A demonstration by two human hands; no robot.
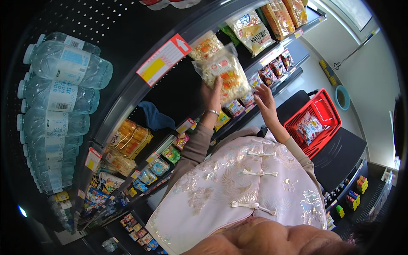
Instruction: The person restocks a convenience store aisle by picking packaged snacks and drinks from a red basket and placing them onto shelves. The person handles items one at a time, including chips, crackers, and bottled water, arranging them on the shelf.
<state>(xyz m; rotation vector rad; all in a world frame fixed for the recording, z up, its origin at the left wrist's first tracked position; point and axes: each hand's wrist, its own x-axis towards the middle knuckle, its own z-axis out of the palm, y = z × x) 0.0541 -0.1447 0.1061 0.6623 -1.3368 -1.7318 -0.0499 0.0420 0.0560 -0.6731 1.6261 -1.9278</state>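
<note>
My left hand (213, 98) grips a clear plastic bag of pale, puffed-looking snack (228, 75) with an orange print, thumb across its front. A similar bag (206, 45) sits just behind it at the shelf. Close to the right of the held bag, my right hand (267, 103) is raised with its fingers apart, holding nothing. Beyond the hands, a white printed food bag (250, 32) stands on the shelf. Small snack packets (236, 107) line the lower shelf under the held bag.
Bottled water (70, 68) fills the upper shelf at left. A blue cloth (156, 115) and packaged bread (132, 137) lie on the shelf below. To the right, a red basket (331, 119) holds a snack packet (309, 128). A blue bucket (342, 98) stands by the wall.
</note>
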